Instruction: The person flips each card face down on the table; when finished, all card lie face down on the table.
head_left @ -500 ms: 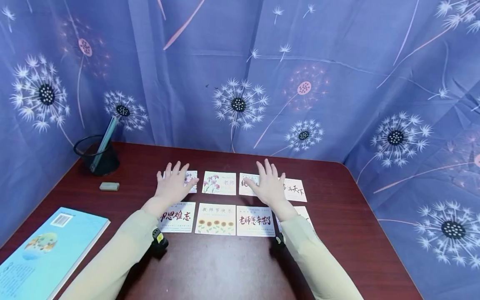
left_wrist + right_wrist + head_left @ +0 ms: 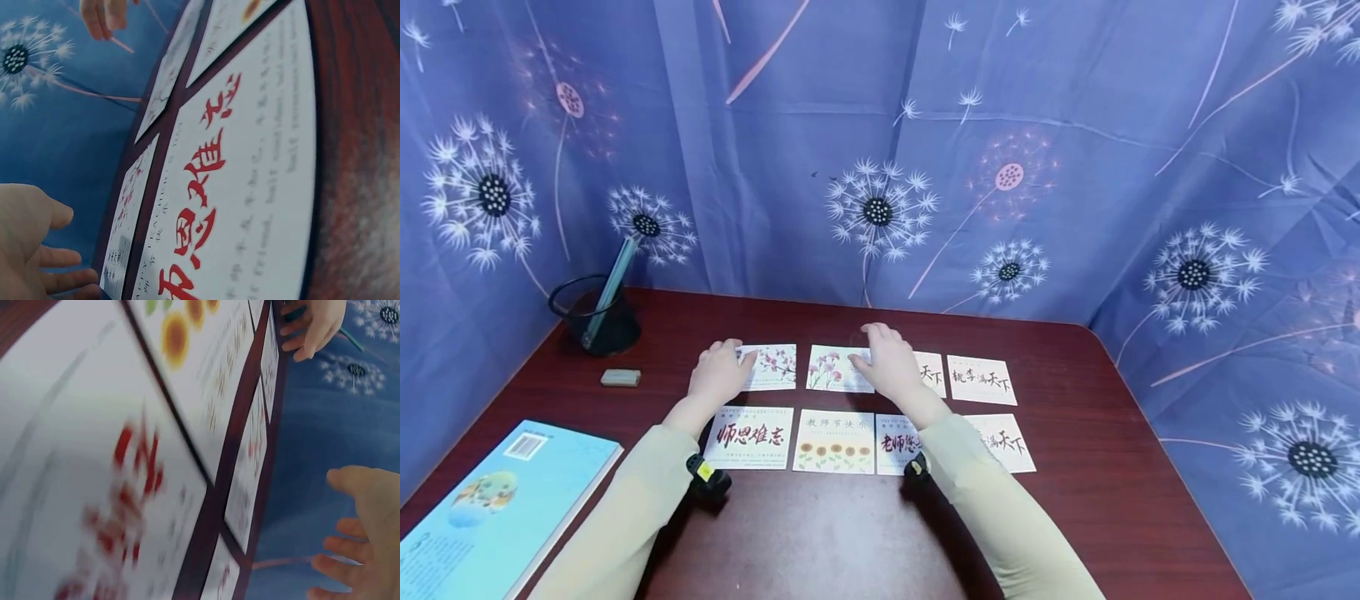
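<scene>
Left hand [image 2: 717, 375] and right hand [image 2: 891, 364] are relaxed, empty; the cards [image 2: 833, 429] lie in two rows beneath and nearer; apparently an arranging step; adjusting one calls for light fingertip contact.

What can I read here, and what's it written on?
"师恩难忘": front-left card
"TEACHER'S DAY": same card
"half": same card
"教师节快乐": sunflower card
"老师您": next card, partly hidden
"满天下": front-right card, partly hidden
"天下": third back card, partly hidden
"桃李满天下": back-right card
Other card print: mostly blurred; book text: too small.
</scene>
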Tool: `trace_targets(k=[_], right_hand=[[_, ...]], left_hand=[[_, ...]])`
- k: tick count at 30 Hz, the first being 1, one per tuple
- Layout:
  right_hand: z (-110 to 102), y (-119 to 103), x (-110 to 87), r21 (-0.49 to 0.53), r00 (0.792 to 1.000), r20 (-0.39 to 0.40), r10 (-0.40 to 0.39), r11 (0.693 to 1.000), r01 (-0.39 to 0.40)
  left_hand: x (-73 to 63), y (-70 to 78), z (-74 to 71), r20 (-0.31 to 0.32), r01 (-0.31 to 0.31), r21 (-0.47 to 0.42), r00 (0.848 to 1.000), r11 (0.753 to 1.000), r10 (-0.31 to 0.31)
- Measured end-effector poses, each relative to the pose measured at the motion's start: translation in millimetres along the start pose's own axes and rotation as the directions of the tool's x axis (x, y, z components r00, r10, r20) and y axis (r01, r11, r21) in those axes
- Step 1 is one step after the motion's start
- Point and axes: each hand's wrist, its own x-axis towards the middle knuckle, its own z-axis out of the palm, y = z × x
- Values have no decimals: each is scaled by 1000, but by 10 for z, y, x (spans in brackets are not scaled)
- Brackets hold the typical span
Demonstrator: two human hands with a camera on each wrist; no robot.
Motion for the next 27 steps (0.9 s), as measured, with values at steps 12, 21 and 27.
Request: trace_targets(k=[12,21,27], right_hand=[[316,-506,128,204,987,69,-146,970,130],[435,-619,125,383,992,112,-65,923,17],[493,-644,152,508,986,161,-51,861,-39]], left_hand=[[38,-181,-106,-31,126,-225,990,966,-136],[-49,-193,-149,49,233,-392,971,890,-233],[-104,-220,-191,53,247,-451,967,858,-250]])
